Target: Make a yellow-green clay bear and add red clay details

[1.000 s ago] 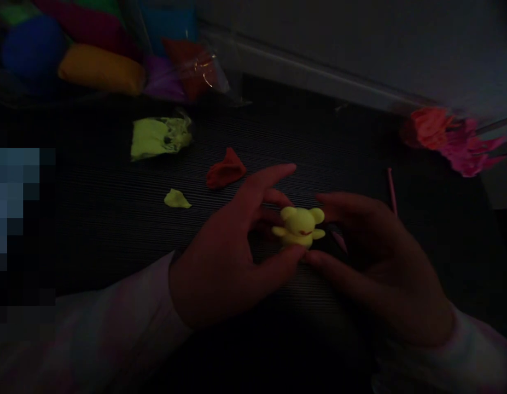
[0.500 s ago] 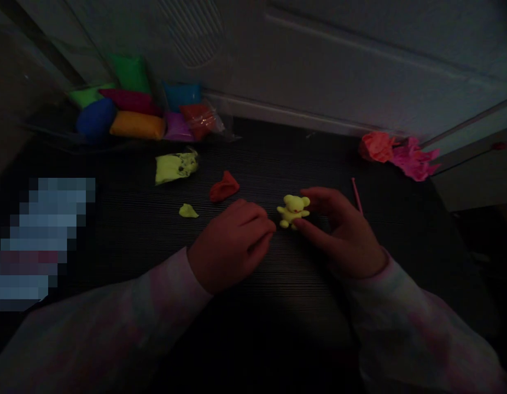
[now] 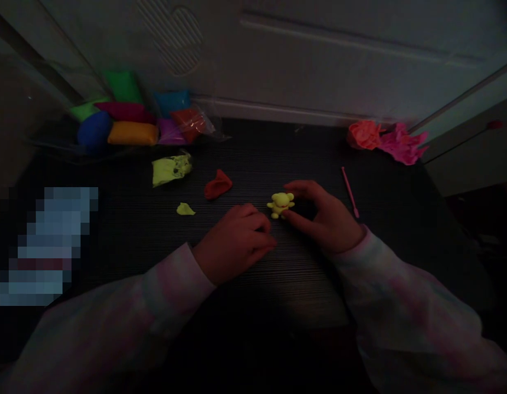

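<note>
A small yellow clay bear [image 3: 280, 203] with round ears and short limbs is at the middle of the dark table, a reddish mark on its face. My right hand [image 3: 325, 219] curves around its right side, the thumb against its lower body and the fingers behind its head. Just below and left of the bear is my left hand [image 3: 237, 243], fingers curled and thumb close to the forefinger. Whatever that pinch may hold is too dark to see. Left of it lie a red clay lump [image 3: 218, 185] and a small yellow-green clay scrap [image 3: 185, 209].
An opened yellow clay packet [image 3: 171, 168] lies farther left. Behind it, a clear bag holds several coloured clay packs [image 3: 133, 133]. A pink stick tool [image 3: 350, 191] lies right of my right hand, with crumpled orange and pink paper [image 3: 403, 143] behind. A pixelated panel [image 3: 56, 246] is at left.
The view has shifted slightly, moving the scene leftward. My left fingertips now sit lower relative to the bear, and the bear's head looks tipped a little. My right hand stays around it.
</note>
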`<control>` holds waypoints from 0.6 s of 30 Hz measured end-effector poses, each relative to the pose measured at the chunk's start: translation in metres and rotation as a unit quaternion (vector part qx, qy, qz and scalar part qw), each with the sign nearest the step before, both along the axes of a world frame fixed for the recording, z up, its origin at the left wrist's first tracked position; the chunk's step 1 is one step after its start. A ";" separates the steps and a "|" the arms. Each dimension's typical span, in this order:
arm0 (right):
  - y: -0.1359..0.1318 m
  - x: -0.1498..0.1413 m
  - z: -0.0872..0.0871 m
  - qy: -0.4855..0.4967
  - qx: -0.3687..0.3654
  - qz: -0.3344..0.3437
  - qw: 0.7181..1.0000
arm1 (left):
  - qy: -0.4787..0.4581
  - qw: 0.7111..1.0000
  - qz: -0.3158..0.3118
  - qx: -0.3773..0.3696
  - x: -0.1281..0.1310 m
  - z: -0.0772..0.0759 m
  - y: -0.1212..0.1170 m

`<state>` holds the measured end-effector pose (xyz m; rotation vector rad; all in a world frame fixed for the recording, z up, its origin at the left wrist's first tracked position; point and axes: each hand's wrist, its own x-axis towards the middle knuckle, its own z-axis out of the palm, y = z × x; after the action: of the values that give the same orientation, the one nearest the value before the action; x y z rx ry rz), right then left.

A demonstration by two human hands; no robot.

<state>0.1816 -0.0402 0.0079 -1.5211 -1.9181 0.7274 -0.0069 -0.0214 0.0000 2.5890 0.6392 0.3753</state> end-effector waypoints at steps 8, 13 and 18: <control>-0.001 0.001 -0.001 0.022 0.006 0.001 1.000 | -0.001 1.000 -0.019 0.007 0.002 0.002 -0.002; -0.003 -0.001 -0.001 0.085 -0.009 -0.014 0.996 | -0.058 0.998 0.016 -0.010 -0.001 0.003 0.001; -0.005 -0.002 0.001 0.153 -0.027 -0.018 0.988 | -0.071 0.997 0.032 -0.015 -0.006 0.007 0.005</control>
<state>0.1795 -0.0455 0.0086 -1.3803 -1.6502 0.9452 -0.0128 -0.0168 0.0072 2.4915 0.6740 0.5608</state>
